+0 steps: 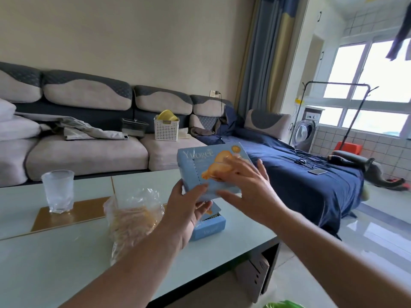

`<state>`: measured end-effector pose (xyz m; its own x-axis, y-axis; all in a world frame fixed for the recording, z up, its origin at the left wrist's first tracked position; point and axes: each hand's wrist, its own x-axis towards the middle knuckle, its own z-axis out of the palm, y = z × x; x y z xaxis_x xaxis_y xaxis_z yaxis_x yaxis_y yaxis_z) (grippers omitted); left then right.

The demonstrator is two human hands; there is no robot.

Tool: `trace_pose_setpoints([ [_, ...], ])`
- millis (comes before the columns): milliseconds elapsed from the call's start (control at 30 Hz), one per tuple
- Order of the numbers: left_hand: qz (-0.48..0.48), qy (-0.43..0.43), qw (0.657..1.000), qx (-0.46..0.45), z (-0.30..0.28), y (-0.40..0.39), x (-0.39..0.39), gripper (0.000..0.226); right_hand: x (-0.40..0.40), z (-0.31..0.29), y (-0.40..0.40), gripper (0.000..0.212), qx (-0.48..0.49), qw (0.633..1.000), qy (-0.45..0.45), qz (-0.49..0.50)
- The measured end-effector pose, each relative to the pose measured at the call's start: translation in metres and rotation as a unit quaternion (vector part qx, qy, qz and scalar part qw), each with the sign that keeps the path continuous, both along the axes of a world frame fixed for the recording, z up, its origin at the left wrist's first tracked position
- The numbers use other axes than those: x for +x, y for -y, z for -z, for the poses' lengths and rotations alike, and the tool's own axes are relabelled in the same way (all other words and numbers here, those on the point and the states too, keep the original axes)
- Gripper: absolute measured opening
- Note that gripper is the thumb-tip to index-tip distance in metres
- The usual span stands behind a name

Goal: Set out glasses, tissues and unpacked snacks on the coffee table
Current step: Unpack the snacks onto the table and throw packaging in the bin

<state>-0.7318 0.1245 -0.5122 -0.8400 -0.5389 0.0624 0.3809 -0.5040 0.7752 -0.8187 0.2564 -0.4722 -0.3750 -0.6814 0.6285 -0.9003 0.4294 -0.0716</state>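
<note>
At frame centre the left hand (189,210) grips the lower edge of a lifted blue snack box (209,172) while the right hand (249,185), fingers spread, rests open on its front, apparently unpacking: next, tear it open above the coffee table (55,263), near the glass (58,190).

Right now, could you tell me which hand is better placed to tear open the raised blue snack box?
Probably the right hand: it lies open across the blue snack box front, while the left hand grips its lower corner.
</note>
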Motion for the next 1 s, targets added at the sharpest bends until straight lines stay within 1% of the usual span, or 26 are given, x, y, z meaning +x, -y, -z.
trace_pose_setpoints([
  [33, 0.013, 0.000, 1.000, -0.006, -0.003, 0.004, 0.001, 0.040, -0.003, -0.004, -0.006, 0.055, 0.049, 0.997, -0.044, -0.029],
  [100, 0.031, 0.007, 0.999, -0.022, -0.008, 0.009, 0.003, 0.029, -0.012, -0.008, -0.013, 0.047, 0.094, 0.989, -0.104, -0.056],
  [167, 0.046, 0.008, 0.999, -0.016, -0.012, 0.011, 0.003, 0.017, -0.014, -0.015, -0.014, 0.041, 0.085, 0.982, -0.158, -0.063],
  [200, 0.054, 0.004, 0.999, -0.005, -0.013, 0.011, 0.003, 0.017, -0.013, -0.016, -0.014, 0.038, 0.068, 0.980, -0.179, -0.064],
  [233, 0.062, -0.002, 0.998, 0.006, -0.015, 0.011, 0.002, 0.022, -0.010, -0.016, -0.012, 0.036, 0.051, 0.980, -0.182, -0.061],
  [333, 0.085, -0.032, 0.995, 0.029, -0.019, 0.009, 0.001, 0.052, 0.001, -0.015, -0.006, 0.034, -0.014, 0.987, -0.151, -0.046],
  [367, 0.091, -0.047, 0.994, 0.036, -0.021, 0.008, 0.000, 0.058, 0.005, -0.016, -0.005, 0.034, -0.036, 0.989, -0.136, -0.041],
  [400, 0.093, -0.063, 0.993, 0.046, -0.023, 0.006, -0.001, 0.059, 0.008, -0.017, -0.003, 0.034, -0.056, 0.991, -0.116, -0.037],
  [500, 0.084, -0.098, 0.989, 0.074, -0.028, -0.003, -0.004, 0.046, 0.014, -0.021, 0.004, 0.035, -0.097, 0.994, -0.046, -0.031],
  [533, 0.077, -0.101, 0.989, 0.070, -0.028, -0.006, -0.005, 0.045, 0.015, -0.022, 0.007, 0.034, -0.104, 0.994, -0.034, -0.025],
  [667, 0.057, -0.115, 0.991, 0.039, -0.025, -0.010, -0.007, 0.059, 0.015, -0.027, 0.013, 0.031, -0.113, 0.994, -0.003, -0.002],
  [767, 0.035, -0.101, 0.994, 0.003, -0.022, -0.006, -0.007, 0.050, 0.006, -0.034, 0.012, 0.019, -0.167, 0.983, 0.071, -0.008],
  [800, 0.031, -0.091, 0.995, -0.002, -0.021, -0.004, -0.007, 0.046, 0.005, -0.037, 0.011, 0.019, -0.184, 0.979, 0.085, -0.013],
  [867, 0.032, -0.070, 0.997, -0.007, -0.019, -0.001, -0.006, 0.038, 0.001, -0.043, 0.007, 0.031, -0.192, 0.978, 0.077, -0.018],
  [1000, 0.036, -0.024, 0.999, 0.003, -0.015, 0.004, -0.008, 0.027, -0.004, -0.049, 0.001, 0.043, -0.129, 0.991, 0.010, 0.034],
])
